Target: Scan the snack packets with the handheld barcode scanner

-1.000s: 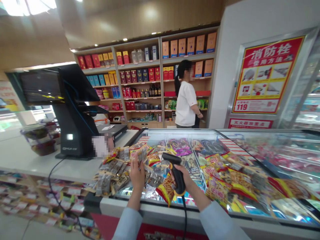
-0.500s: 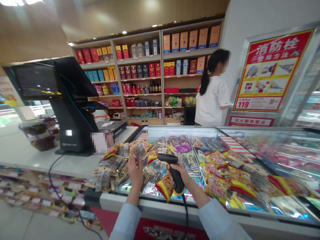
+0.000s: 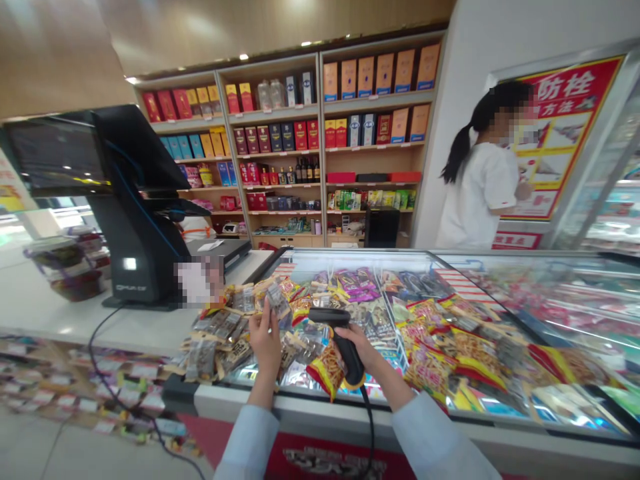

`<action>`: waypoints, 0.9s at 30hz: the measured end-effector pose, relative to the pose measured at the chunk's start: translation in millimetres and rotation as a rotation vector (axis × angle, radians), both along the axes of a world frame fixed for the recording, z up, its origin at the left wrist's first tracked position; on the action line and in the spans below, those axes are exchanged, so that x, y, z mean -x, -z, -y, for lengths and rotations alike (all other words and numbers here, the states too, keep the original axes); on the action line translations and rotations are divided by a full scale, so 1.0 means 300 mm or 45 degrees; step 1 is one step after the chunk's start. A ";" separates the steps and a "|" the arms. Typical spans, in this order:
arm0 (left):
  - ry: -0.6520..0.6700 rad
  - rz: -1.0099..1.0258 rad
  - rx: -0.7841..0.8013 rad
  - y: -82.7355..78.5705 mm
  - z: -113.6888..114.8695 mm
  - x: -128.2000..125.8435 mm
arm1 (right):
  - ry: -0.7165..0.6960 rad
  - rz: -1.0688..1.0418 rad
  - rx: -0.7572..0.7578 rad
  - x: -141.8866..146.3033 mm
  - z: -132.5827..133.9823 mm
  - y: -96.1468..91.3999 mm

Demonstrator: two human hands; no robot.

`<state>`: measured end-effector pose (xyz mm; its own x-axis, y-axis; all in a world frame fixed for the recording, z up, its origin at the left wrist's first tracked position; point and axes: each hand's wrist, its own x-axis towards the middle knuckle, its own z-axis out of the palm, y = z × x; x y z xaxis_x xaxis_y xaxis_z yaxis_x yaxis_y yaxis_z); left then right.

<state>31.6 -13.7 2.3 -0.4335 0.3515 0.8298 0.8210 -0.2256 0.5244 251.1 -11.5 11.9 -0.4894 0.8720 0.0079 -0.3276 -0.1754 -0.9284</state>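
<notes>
My right hand is wrapped round the handle of a black barcode scanner; its head points left and its cable hangs down in front. My left hand has its fingers closed at the lower edge of a clear snack packet, left of the scanner head. The fingers partly hide where they meet the packet. Beneath and around the left hand lies a heap of small clear packets on the freezer's glass top. A red and yellow snack bag lies just under the scanner.
More snack bags cover the glass to the right. A black checkout terminal stands on the white counter at left, with tubs beside it. A person in white is behind the freezer, before shelves of boxes.
My left hand's fingers have bent and dropped a little at the packet. The scanner stays close to its place in my right hand. The person behind the freezer has moved right.
</notes>
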 end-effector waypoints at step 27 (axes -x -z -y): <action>0.158 -0.096 0.008 -0.088 0.065 -0.045 | 0.275 -0.101 -0.041 -0.215 0.017 -0.161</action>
